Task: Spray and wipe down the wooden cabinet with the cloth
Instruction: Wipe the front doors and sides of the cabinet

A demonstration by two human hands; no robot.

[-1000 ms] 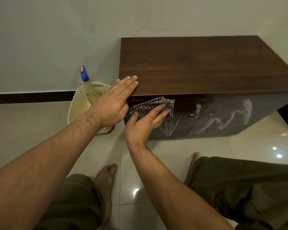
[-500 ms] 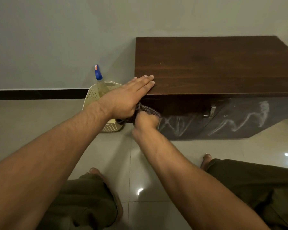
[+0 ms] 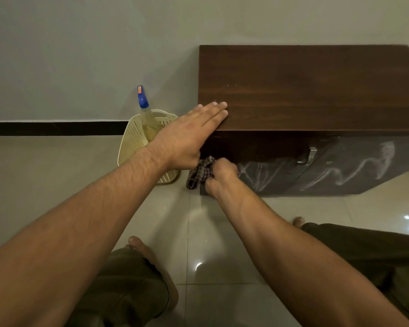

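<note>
A low dark wooden cabinet (image 3: 312, 90) stands against the wall, its front doors streaked with whitish spray marks. My left hand (image 3: 189, 135) lies flat, fingers together, on the top's front left corner. My right hand (image 3: 222, 177) is bunched around a checked cloth (image 3: 200, 172) and presses it on the lower left of the cabinet front. A spray bottle (image 3: 143, 105) with a blue nozzle stands in a cream basket to the left of the cabinet.
The cream perforated basket (image 3: 134, 138) sits on the tiled floor beside the cabinet's left end. A metal door handle (image 3: 306, 155) juts from the cabinet front. My bare feet and knees are close to the cabinet's base.
My right hand slid the cloth left and down across the front, closing from a flat press into a bunched grip near the lower left corner. The left hand stayed on the top.
</note>
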